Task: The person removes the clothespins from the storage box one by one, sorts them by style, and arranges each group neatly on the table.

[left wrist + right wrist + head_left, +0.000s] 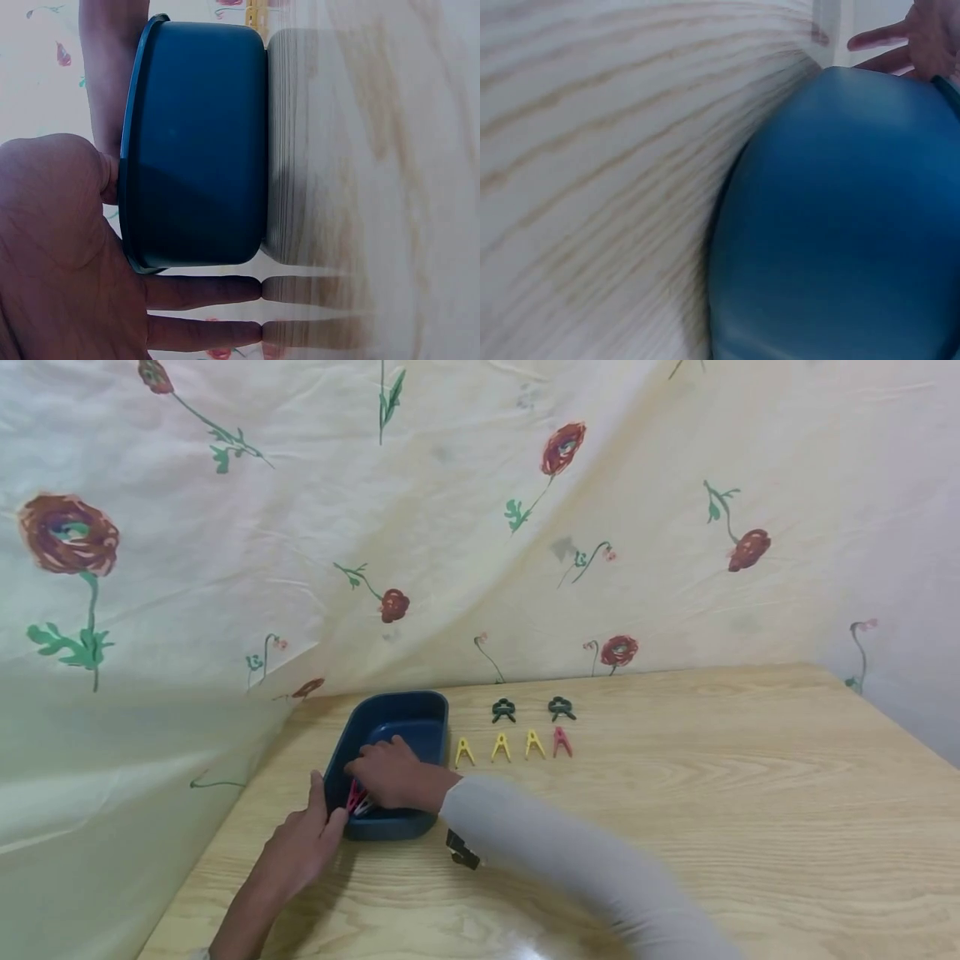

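Well, leftmost on my feed, the left hand (pixel 298 845) spreads straight fingers against the blue tub (pixel 390 829) at its eight o'clock. A pink peg (pixel 354 794) and a white peg (pixel 364 807) lie inside, towards seven; the right hand (pixel 390 773) bends over them, but I can't tell its grip. Outside, I see yellow pegs (pixel 500 743) and a red peg (pixel 560 740) at three o'clock, dark clamps (pixel 503 706) at two.

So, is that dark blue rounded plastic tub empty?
The tub isn't empty: the head view shows a pink V-shaped clip and a white clip inside.
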The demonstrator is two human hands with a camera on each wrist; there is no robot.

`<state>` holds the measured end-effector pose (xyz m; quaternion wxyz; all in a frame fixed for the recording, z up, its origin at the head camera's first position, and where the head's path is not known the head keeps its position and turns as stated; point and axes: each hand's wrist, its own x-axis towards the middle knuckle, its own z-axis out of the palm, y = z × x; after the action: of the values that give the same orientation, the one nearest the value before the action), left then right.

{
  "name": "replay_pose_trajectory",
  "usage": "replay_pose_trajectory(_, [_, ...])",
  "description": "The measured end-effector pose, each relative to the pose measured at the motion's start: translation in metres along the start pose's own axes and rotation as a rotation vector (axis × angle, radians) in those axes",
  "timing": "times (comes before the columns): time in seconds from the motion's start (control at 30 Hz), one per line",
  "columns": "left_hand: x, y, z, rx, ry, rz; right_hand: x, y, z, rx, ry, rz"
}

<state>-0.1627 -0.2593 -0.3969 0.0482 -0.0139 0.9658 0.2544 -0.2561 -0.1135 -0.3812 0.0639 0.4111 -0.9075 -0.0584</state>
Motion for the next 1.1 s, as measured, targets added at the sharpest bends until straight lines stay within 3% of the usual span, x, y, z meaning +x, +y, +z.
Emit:
replay_pose_trajectory(0.33, [-0.001, -0.001, 0.003, 0.013, 0.008, 0.009, 0.009, -0.001, 0.012, 0.043, -0.039, -0.004])
replay_pose_trajectory(0.6, [-0.001, -0.001, 0.002, 0.010, 0.016, -0.001, 0.012, 0.000, 0.012, -0.039, -0.014, -0.007])
replay_pose_trajectory(0.9, [0.000, 0.001, 0.001, 0.009, 0.031, 0.005, 0.014, 0.001, 0.009, -0.090, -0.058, 0.088])
replay_pose_trajectory(1.1, [0.000, 0.001, 0.001, 0.012, 0.027, -0.008, 0.016, 0.005, 0.011, -0.057, -0.071, 0.149])
